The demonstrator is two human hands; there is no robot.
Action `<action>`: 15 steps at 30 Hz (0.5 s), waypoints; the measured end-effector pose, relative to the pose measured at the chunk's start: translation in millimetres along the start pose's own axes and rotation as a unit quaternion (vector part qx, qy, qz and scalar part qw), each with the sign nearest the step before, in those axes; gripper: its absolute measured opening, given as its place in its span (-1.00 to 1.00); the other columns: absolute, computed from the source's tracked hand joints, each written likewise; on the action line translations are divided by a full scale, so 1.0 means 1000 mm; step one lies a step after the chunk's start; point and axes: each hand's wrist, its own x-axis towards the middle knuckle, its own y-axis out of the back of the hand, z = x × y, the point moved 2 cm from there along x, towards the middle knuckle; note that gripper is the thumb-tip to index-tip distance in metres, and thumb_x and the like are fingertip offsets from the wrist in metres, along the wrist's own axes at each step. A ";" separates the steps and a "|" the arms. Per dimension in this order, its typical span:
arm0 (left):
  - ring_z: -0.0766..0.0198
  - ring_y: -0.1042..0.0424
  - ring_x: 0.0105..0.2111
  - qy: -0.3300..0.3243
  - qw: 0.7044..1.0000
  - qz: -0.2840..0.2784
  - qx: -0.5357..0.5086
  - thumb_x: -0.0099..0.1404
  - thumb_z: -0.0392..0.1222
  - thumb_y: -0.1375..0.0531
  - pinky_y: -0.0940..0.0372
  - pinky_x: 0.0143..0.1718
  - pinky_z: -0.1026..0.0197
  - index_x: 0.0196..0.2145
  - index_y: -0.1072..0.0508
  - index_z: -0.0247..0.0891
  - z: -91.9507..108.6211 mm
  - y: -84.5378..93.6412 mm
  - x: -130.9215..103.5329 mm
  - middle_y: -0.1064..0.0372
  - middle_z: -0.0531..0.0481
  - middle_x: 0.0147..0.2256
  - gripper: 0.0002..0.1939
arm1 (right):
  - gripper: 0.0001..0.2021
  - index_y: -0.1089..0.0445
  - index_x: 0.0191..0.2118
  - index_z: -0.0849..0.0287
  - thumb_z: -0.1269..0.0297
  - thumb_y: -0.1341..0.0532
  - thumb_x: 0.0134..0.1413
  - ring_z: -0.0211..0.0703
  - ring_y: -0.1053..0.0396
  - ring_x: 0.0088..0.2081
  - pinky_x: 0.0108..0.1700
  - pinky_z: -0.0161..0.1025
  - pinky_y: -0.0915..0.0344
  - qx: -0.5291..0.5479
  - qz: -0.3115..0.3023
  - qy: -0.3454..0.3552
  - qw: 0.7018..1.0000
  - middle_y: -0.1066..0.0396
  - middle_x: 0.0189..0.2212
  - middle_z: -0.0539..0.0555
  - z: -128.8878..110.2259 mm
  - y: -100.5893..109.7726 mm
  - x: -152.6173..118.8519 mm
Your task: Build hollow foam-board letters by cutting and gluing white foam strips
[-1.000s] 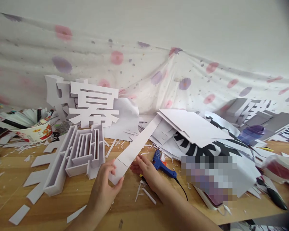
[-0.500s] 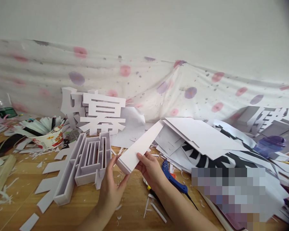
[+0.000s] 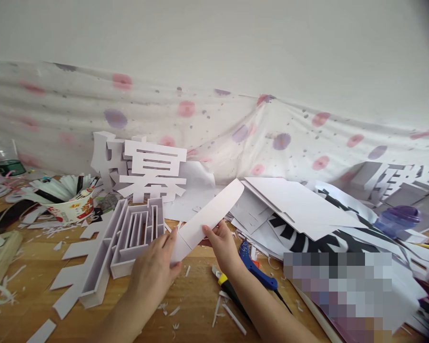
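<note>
Wooden worktop (image 3: 196, 297), strewn with white offcuts (image 3: 234, 319): toward the back left corner, a printed paper bowl (image 3: 75, 210); left of centre, a compartmented white form (image 3: 116, 268), open side up; toward the front edge, a yellow-and-black cutter (image 3: 232, 291), partly hidden; near it, a blue glue gun (image 3: 254, 270); toward the right edge, overlapping black-and-white sheets (image 3: 300, 241)

Craft workshop, by the look of it: hand-built lettering. Evidence: wooden tabletop (image 3: 200, 288) littered with white offcuts (image 3: 234, 318), blue glue gun (image 3: 261, 276) and a yellow-black cutter (image 3: 232, 293) lying out, box-walled letter piece (image 3: 96, 286) open side up, flat-faced character (image 3: 152, 180) standing behind it, stacked white sheets (image 3: 300, 205) over black-printed paper (image 3: 295, 238). Plain wall, flower-print plastic sheeting (image 3: 207, 133) hung along it. Reads improvised, not factory.
</note>
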 end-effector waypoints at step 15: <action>0.04 -0.43 -0.23 0.073 0.990 -0.116 0.019 0.10 -0.29 -0.11 -0.26 -0.31 0.12 0.01 -0.32 -0.28 -0.011 0.022 0.005 -0.34 -0.11 -0.19 -0.54 | -0.71 -0.12 -0.30 0.10 0.08 -0.21 -0.03 -0.20 -0.41 -0.58 -0.54 -0.26 -0.37 -0.165 -0.040 0.042 0.985 -0.34 -0.60 -0.12 -0.008 -0.029 0.004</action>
